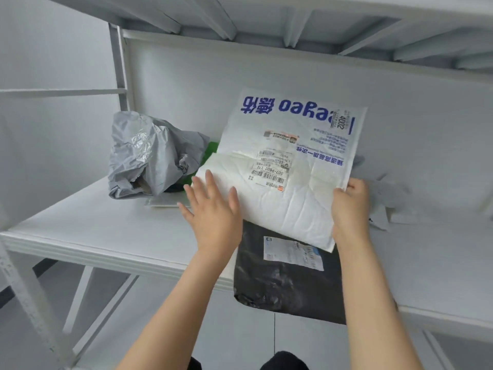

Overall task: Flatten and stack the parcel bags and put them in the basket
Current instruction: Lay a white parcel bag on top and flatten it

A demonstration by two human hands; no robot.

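Observation:
A large white parcel bag [288, 161] with blue print and a shipping label is held up over the shelf, leaning toward the back wall. My right hand [350, 206] grips its right edge. My left hand [213, 209] is spread flat, fingers straight, against its lower left corner. Under it a black parcel bag [288, 284] with a white label lies flat and overhangs the shelf's front edge. A crumpled grey parcel bag [144, 156] sits to the left, with a green bag [210, 153] partly hidden behind the white one. No basket is in view.
The white shelf board [106, 231] has an upright post [118, 68] at the back left and another shelf overhead. A flat clear packet [165, 202] lies by the grey bag. More grey plastic [386, 198] lies at the right.

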